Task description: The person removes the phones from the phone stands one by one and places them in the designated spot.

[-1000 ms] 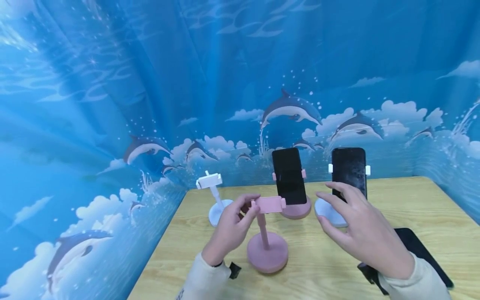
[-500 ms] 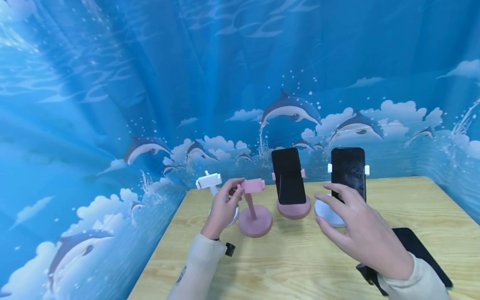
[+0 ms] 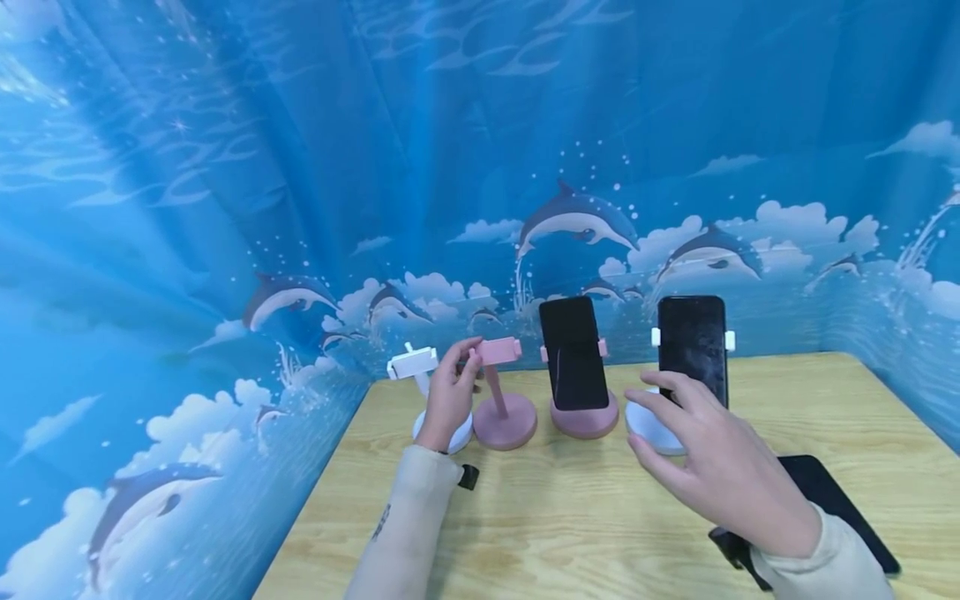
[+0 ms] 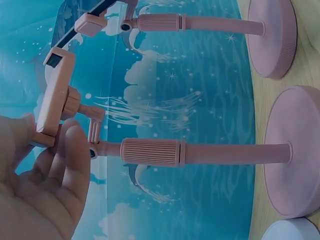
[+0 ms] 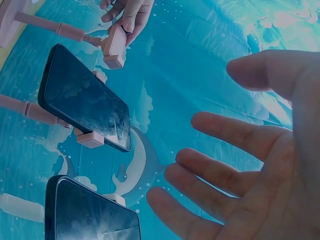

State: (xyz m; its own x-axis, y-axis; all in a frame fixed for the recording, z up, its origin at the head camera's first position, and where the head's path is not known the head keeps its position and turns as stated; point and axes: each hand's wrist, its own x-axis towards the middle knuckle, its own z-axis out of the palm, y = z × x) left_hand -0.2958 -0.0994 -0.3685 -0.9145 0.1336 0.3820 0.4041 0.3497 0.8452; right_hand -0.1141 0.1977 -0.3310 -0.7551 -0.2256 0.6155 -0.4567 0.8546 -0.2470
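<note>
My left hand (image 3: 450, 396) pinches the left end of the clamp on a pink phone stand (image 3: 505, 422). In the left wrist view, thumb and fingers hold the lower end of that pink clamp (image 4: 56, 97), and the stand's round base is by the table. Nothing is in my right hand (image 3: 720, 467), which hovers with spread fingers in front of a white phone stand (image 3: 654, 427). That stand's clamp carries a black phone (image 3: 692, 342). Between the hands, another pink stand (image 3: 585, 419) holds a second black phone (image 3: 573, 354) tilted upright.
At the far left stands a white phone stand (image 3: 412, 363) without a phone, partly behind my left hand. Another dark phone (image 3: 840, 508) lies flat on the wooden table (image 3: 570, 525), partly under my right forearm. A blue dolphin-print curtain (image 3: 450, 167) hangs behind the table.
My left hand has carried the pink stand back and to the left, into line beside the other stands. The right hand has stayed almost in place.
</note>
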